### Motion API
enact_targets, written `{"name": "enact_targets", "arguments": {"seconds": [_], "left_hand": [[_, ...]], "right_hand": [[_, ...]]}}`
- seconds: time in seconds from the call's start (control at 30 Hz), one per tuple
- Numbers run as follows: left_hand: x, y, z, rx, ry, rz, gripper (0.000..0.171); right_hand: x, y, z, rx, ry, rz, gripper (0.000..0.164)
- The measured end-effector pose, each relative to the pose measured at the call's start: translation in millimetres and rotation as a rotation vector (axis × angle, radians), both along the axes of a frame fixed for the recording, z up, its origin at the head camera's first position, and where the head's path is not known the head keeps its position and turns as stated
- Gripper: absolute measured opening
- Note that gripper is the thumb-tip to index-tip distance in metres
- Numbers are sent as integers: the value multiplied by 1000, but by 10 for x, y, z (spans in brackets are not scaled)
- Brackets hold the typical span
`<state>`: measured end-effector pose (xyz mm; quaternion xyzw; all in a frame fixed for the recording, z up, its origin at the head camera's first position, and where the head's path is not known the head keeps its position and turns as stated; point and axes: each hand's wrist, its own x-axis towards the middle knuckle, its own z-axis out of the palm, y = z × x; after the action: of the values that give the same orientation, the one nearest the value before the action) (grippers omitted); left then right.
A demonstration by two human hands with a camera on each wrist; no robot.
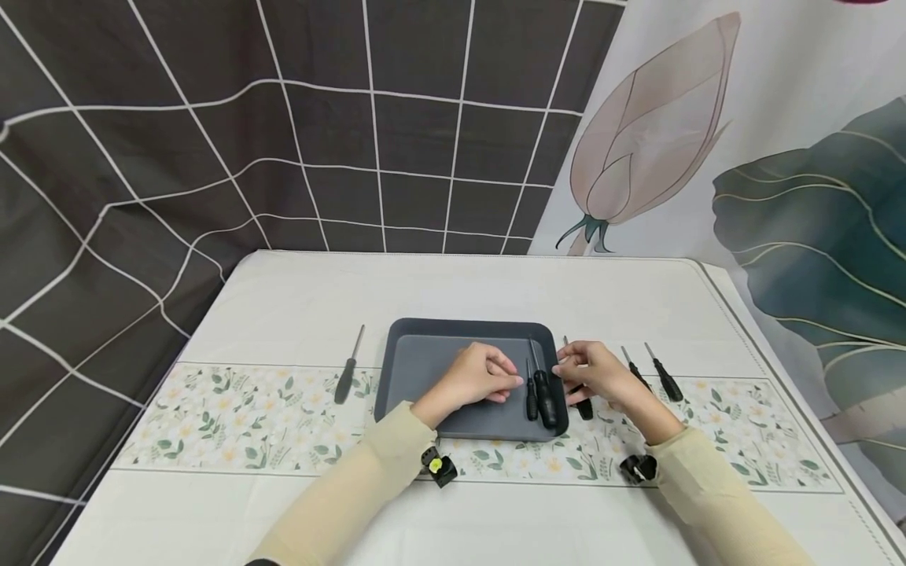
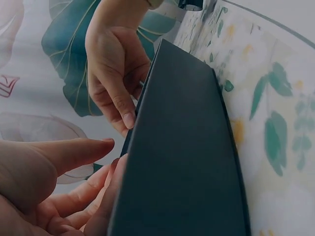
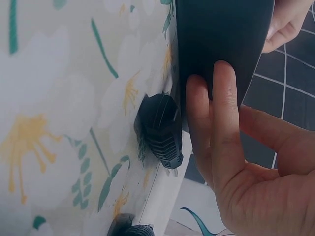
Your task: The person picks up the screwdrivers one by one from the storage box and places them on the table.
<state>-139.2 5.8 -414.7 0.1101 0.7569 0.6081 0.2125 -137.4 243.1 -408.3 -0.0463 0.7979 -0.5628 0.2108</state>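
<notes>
My left hand hovers over a grey rectangular tray. Its fingers curl loosely, with nothing visible in them; in the left wrist view the tray's wall partly hides them. At the tray's right rim is my right hand. In the right wrist view its fairly straight fingers lie at the outer wall, and the thumb tip is hidden behind the corner. Two black-handled screwdrivers, one large and one small, lie inside the tray. Another screwdriver lies partly under my right hand.
Left of the tray lies a grey-handled screwdriver. Two more black screwdrivers, one farther right and one beside it, lie past my right hand. A floral strip crosses the white tablecloth. Curtains hang behind.
</notes>
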Motion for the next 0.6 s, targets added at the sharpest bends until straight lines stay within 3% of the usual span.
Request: {"name": "enact_targets", "arguments": {"seconds": [0.27, 0.6], "left_hand": [[16, 98, 13, -22, 10, -5, 13], [29, 208, -68, -60, 38, -4, 17]], "right_hand": [[-7, -1, 5, 3, -1, -4, 38], [-6, -11, 8, 17, -3, 0, 36]]}}
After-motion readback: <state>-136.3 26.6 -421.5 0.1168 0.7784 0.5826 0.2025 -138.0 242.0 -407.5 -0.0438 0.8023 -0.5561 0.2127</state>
